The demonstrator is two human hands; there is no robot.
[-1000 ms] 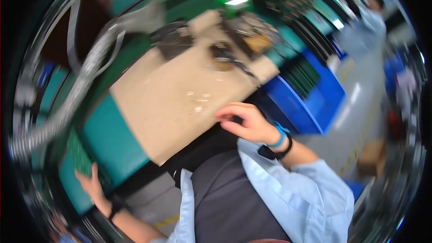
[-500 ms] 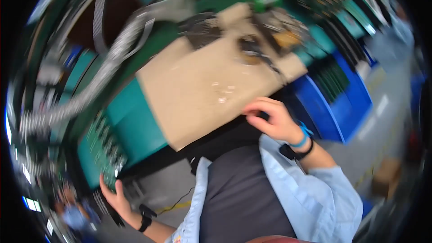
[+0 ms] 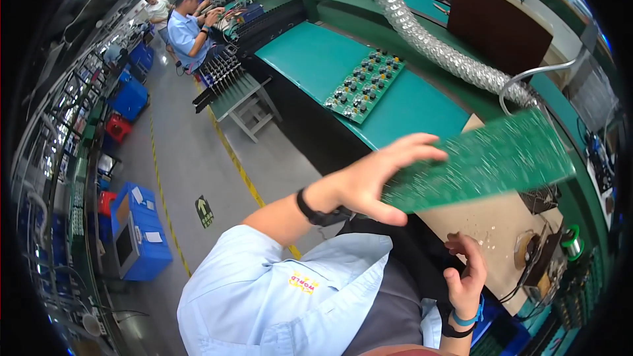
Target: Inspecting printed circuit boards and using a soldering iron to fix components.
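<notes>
At nine o'clock in your view a blue bin (image 3: 135,240) sits on the grey floor (image 3: 191,158), just beside a yellow floor line (image 3: 232,158). At eleven o'clock a co-worker in a blue shirt (image 3: 184,29) sits at the far end of the long green workbench (image 3: 316,59). Toward twelve o'clock a populated circuit board (image 3: 364,86) lies flat on that bench, well apart from your hands, and a ribbed silver duct hose (image 3: 428,39) runs across the bench from twelve toward two o'clock.

At the centre, your left hand (image 3: 369,181) grips the near end of a long green circuit board (image 3: 481,158), thumb under its lower edge and fingers spread over the top. The board is in the air, tilted, reaching out toward three o'clock above the tan work mat (image 3: 491,224).

At five o'clock your right hand (image 3: 465,270) hovers at the near edge of the mat, fingers loosely curled and holding nothing, a blue wristband on the wrist. At four o'clock, beyond that hand, a solder spool (image 3: 572,240) stands at the mat's far side.
</notes>
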